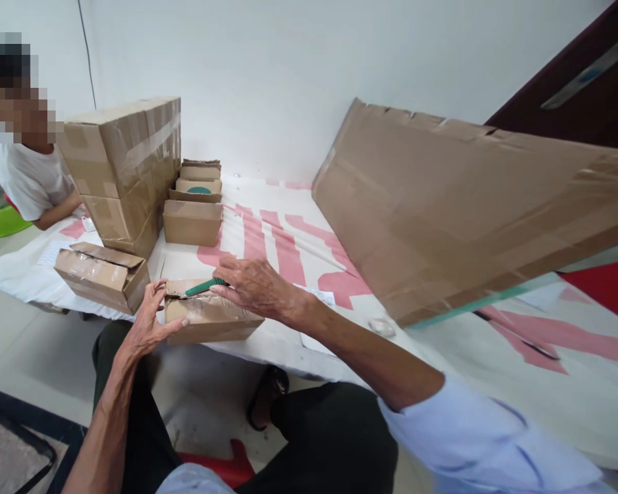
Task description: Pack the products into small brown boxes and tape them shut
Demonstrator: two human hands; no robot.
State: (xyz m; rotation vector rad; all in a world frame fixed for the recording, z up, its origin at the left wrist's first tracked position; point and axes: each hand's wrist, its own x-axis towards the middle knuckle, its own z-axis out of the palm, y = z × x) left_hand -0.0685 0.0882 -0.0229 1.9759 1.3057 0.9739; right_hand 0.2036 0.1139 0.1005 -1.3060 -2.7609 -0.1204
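A small cardboard box (pixel 213 319) lies at the table's front edge, its top seam closed with tape. My left hand (pixel 149 322) grips the box's left end, thumb on the near side and fingertips at the far corner. In my right hand (pixel 252 285) is a green-handled utility knife (pixel 206 285), its tip down at the left part of the top seam. The blade itself is too small to make out. Just left of my left hand sits another taped cardboard box (pixel 103 274) with a partly raised flap.
Tall stacked cartons (pixel 128 165) stand at the left beside open boxes (pixel 192 223), one holding a round green thing (pixel 199 190). A large cardboard sheet (pixel 474 213) leans at the right. A person (pixel 33 178) sits at the far left. A pink-and-white cloth (pixel 283 250) covers the table.
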